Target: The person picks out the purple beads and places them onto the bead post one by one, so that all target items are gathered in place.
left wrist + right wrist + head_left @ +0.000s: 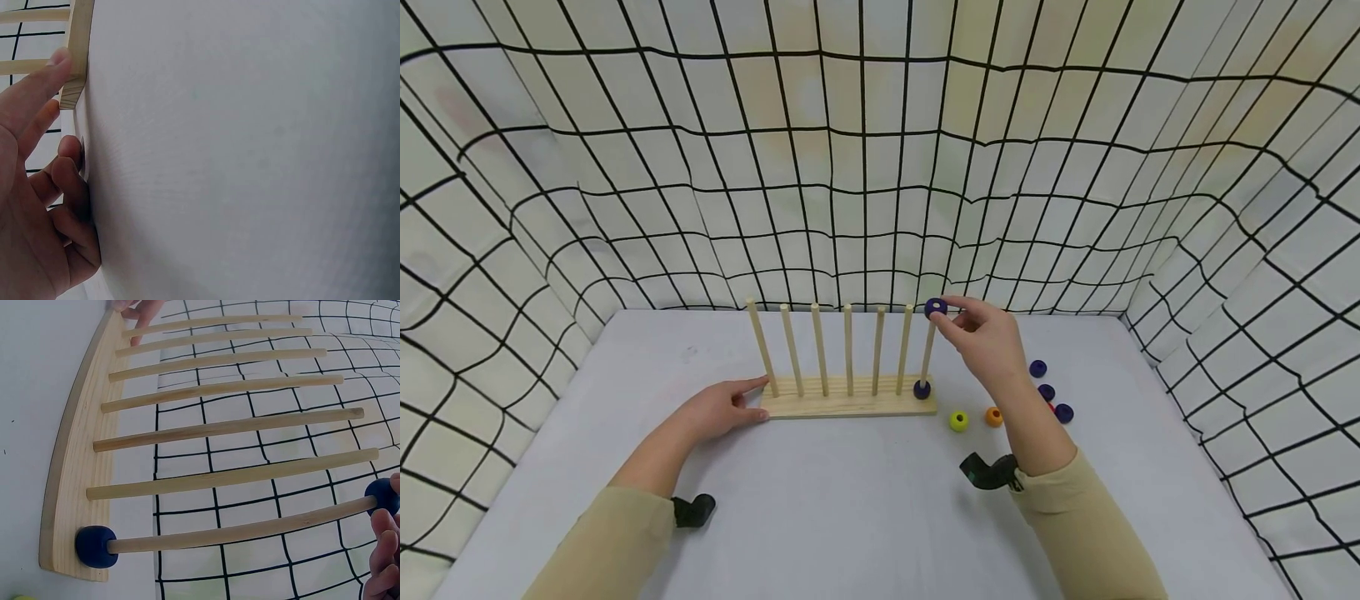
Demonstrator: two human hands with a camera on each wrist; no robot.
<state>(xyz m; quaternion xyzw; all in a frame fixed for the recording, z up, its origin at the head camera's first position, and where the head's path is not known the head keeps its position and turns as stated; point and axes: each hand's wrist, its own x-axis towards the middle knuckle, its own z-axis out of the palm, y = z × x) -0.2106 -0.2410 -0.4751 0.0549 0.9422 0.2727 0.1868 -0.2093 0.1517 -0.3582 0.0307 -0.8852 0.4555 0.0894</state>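
A wooden peg rack (850, 406) with a row of upright pegs stands on the table. My left hand (721, 410) holds the left end of its base between thumb and forefinger; the other fingers curl loosely, seen in the left wrist view. At the top of the rightmost peg (250, 534), my right hand (992, 343) pinches a dark blue bead (929, 311). The right wrist view shows this bead around the peg's tip. Another blue bead (94, 547) sits at the bottom of the same peg, against the base. The other pegs carry no beads.
Right of the rack lie a yellow-green bead (958, 421) and an orange bead (993, 417). Farther right are several blue beads (1038, 368) and a partly hidden red one (1051, 407). White walls with black netting (865, 158) enclose the white table (850, 517).
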